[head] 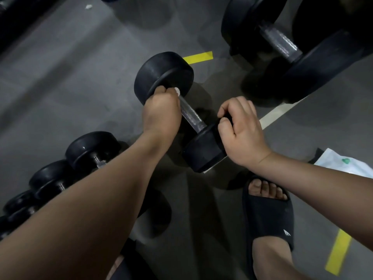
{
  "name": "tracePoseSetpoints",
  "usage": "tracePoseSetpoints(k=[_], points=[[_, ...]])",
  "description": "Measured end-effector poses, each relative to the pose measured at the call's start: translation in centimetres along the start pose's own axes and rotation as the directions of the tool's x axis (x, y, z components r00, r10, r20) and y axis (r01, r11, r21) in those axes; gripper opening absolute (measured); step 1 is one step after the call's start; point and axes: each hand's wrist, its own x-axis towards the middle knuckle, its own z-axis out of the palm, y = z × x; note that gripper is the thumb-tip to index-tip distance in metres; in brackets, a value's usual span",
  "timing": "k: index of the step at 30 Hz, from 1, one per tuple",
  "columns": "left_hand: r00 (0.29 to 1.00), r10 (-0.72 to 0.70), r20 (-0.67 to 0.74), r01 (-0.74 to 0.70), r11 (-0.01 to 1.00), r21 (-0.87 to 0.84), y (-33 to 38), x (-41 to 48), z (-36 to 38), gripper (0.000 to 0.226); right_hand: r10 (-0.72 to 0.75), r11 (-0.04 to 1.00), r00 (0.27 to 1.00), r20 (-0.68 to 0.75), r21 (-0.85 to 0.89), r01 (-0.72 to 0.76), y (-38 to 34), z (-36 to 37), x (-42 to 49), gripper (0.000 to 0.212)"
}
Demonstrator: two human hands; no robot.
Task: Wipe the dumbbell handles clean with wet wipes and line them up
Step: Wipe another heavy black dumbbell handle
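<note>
A black dumbbell (164, 74) with a steel handle (191, 115) lies on the grey floor in the middle of the view. My left hand (161, 112) grips the far end of the handle, with a bit of white wet wipe (177, 91) showing at the fingertips. My right hand (240, 128) curls over the near black head (201, 150) and holds it. At the lower left, several smaller black dumbbells (90, 147) stand side by side in a row, partly hidden by my left forearm.
A much larger dumbbell (282, 42) lies at the top right. A white wipe pack (343, 160) with a green mark sits at the right edge. My foot in a black slide (268, 215) stands below the right hand. Yellow tape strips (198, 57) mark the floor.
</note>
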Motion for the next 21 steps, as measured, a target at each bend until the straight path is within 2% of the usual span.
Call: tracePoseSetpoints(k=[5, 9, 12, 17, 19, 21], points=[[0.992, 0.060, 0.107, -0.063, 0.998, 0.031, -0.3, -0.8, -0.1, 0.024, -0.006, 1.000, 1.000, -0.011, 0.006, 0.006, 0.1, 0.0, 0.0, 0.008], [0.960, 0.127, 0.251, -0.158, 0.982, 0.106, -1.3, -0.5, 0.1, 0.049, -0.015, 1.000, 1.000, -0.010, -0.004, 0.015, -0.2, 0.0, -0.1, 0.009], [0.948, 0.131, 0.291, -0.171, 0.978, 0.117, -1.3, 0.2, -0.3, 0.057, -0.018, 1.000, 1.000, -0.014, -0.012, 0.017, -0.3, 0.2, -0.2, 0.008], [0.959, 0.080, 0.270, -0.077, 0.997, -0.023, -0.8, -0.1, -0.1, 0.056, -0.005, 1.000, 1.000, -0.007, -0.007, 0.005, -0.3, 0.2, -0.3, 0.008], [0.958, 0.160, 0.238, -0.138, 0.985, -0.107, -0.8, -0.8, -0.2, 0.045, -0.004, 1.000, 1.000, -0.001, -0.006, 0.004, -0.3, 0.1, -0.2, 0.008], [0.928, 0.291, 0.235, -0.249, 0.949, -0.193, -0.8, -1.8, -0.5, 0.037, -0.016, 1.000, 1.000, 0.001, -0.015, 0.016, -0.4, 0.1, -0.3, 0.008]])
